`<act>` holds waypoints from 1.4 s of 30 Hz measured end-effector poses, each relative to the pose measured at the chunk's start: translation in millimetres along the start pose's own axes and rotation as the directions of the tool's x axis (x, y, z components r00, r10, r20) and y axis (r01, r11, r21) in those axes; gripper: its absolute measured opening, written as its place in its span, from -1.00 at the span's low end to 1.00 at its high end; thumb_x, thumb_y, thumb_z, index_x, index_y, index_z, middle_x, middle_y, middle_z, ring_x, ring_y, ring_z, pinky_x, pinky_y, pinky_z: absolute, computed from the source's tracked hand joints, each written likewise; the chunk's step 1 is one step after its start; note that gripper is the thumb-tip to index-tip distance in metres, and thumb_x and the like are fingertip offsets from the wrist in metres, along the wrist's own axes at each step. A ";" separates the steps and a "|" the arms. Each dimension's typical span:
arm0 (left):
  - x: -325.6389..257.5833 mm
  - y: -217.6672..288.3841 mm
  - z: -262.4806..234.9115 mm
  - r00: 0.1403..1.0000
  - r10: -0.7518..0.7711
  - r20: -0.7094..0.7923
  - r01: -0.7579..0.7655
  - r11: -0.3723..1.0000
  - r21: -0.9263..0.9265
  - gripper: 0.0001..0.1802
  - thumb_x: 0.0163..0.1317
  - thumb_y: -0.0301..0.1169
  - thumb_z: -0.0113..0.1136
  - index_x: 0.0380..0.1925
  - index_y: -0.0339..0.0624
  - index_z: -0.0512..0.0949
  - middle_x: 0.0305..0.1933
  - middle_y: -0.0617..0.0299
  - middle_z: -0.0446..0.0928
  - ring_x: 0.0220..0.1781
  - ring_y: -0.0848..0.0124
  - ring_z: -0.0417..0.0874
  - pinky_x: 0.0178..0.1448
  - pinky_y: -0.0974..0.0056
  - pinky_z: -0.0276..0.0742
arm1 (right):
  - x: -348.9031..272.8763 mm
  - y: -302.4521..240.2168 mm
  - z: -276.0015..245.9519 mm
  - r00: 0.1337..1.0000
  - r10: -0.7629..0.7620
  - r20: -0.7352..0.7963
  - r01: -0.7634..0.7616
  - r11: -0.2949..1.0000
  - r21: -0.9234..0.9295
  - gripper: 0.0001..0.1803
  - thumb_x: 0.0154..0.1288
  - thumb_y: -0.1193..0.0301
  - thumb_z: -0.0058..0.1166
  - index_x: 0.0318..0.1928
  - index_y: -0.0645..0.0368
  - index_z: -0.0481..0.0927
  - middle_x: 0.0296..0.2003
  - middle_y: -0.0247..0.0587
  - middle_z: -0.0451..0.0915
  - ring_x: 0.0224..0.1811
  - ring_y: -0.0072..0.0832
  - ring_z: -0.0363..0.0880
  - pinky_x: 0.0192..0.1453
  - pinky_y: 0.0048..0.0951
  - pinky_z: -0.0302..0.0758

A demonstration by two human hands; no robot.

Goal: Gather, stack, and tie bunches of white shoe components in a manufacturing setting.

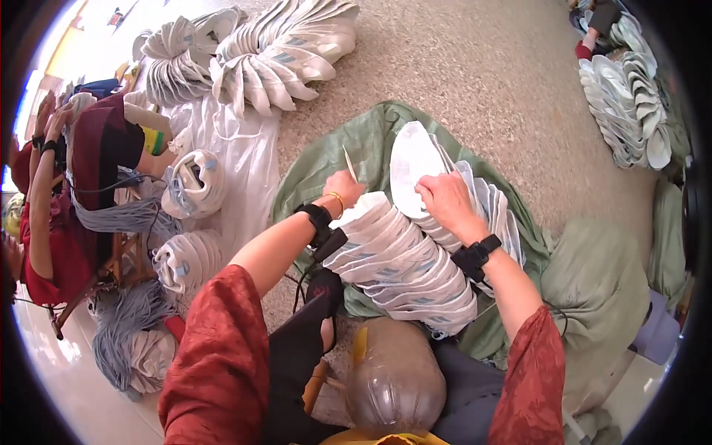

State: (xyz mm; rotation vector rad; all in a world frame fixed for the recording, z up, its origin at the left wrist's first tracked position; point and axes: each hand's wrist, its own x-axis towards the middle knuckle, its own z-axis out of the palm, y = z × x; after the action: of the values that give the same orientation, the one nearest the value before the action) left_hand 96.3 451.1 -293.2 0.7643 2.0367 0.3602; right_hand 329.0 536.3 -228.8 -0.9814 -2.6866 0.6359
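A long nested stack of white shoe uppers (404,263) lies across my lap, slanting from near me up toward a green sack (326,159). My left hand (343,187) rests at the stack's upper left end, closed on a thin pale tool (348,163) that points upward. My right hand (445,199) grips the top of the stack, fingers curled over the edge of the outermost white upper (411,159). Both wrists carry black bands.
Fanned piles of white uppers (252,52) lie at the back left, another pile (627,104) at the back right. A person in dark red (89,159) sits at the left among grey laces (126,215) and bundled uppers (194,182). A clear plastic bag (393,374) lies by my knees.
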 end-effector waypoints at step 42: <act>-36.1 14.6 26.1 0.834 0.536 0.129 -0.187 0.496 -0.848 -0.81 0.31 -0.43 0.24 -0.14 -0.21 0.49 -0.30 0.31 0.56 -0.35 0.54 0.54 -0.23 0.42 0.48 | 78.5 -60.4 -3.3 0.953 0.051 0.299 -0.175 0.897 0.406 -0.76 0.20 0.35 0.09 -0.28 0.26 0.72 -0.51 -0.04 0.67 -0.46 -0.39 0.66 -0.28 -0.35 0.55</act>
State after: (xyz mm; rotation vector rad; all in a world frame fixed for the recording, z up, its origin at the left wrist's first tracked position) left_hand 138.1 438.2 -276.4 0.5926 1.0823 1.2148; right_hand 236.8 547.3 -194.1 -0.9863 -2.5436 1.4200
